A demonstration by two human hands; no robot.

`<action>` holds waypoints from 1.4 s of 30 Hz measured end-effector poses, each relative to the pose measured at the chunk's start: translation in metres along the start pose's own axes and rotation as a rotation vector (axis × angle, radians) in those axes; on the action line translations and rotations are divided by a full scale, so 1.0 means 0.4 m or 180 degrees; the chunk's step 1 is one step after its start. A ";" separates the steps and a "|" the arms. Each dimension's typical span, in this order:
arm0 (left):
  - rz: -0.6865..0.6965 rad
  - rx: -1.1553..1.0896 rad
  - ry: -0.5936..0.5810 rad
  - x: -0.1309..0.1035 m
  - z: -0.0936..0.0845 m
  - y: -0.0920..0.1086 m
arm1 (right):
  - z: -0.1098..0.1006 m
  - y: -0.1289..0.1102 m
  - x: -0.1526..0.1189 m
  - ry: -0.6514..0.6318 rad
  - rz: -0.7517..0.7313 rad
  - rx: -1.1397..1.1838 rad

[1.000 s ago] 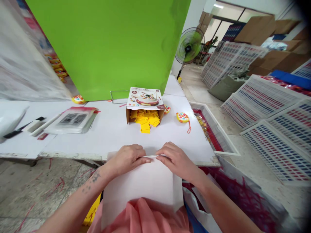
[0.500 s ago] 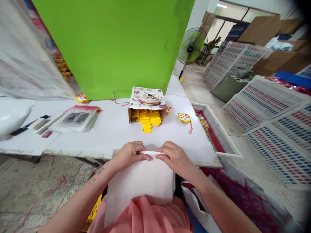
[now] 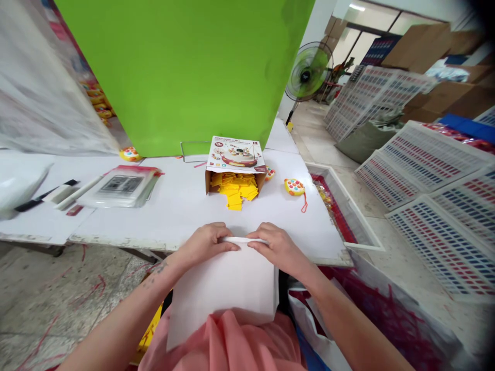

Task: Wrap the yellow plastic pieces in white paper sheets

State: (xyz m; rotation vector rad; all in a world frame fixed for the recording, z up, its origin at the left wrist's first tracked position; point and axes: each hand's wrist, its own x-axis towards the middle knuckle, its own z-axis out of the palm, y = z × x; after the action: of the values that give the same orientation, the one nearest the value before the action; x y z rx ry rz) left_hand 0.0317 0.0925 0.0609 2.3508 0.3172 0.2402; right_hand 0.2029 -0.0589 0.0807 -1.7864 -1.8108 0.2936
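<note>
A large white sheet (image 3: 228, 283) hangs from the table's front edge down over my lap, its top edge folded or rolled. My left hand (image 3: 211, 241) pinches that top edge on the left. On the right, my right hand (image 3: 276, 245) pinches the same edge, a short gap from the left. Beyond the hands stands an open printed box (image 3: 235, 154) with yellow pieces (image 3: 234, 191) spilling from its front. To its right lies a yellow toy with coloured dots (image 3: 294, 187) and a red cord.
On the left of the white table (image 3: 178, 206) lie a stack of clear bags (image 3: 121, 188), a white roll (image 3: 79, 192) and a black-handled tool. A green panel (image 3: 181, 77) stands behind. Crates (image 3: 444, 237) and a fan (image 3: 305, 76) are at right.
The top edge of the sheet and both hands have shifted slightly up, with the grip unchanged. The view has moved a little.
</note>
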 end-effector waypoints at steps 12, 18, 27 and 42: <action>-0.0212 0.0351 -0.0239 -0.035 -0.024 -0.072 | -0.011 0.037 0.000 -0.0345 0.0488 0.0594; -0.0178 0.0133 -0.0425 -0.043 -0.029 -0.077 | -0.005 0.033 0.003 -0.0425 0.0394 0.0573; 0.0115 0.0446 -0.0061 -0.051 -0.019 -0.075 | -0.010 0.019 0.004 -0.0385 0.0288 0.0299; 0.0294 0.0708 0.0717 -0.042 0.046 0.012 | 0.012 -0.039 0.022 -0.0192 -0.0193 -0.0682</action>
State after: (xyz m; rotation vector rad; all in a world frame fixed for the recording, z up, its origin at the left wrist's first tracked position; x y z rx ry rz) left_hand 0.0213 0.0721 0.0499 2.5654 0.3594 0.5414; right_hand 0.1877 -0.0507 0.0871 -1.8790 -1.9990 0.1348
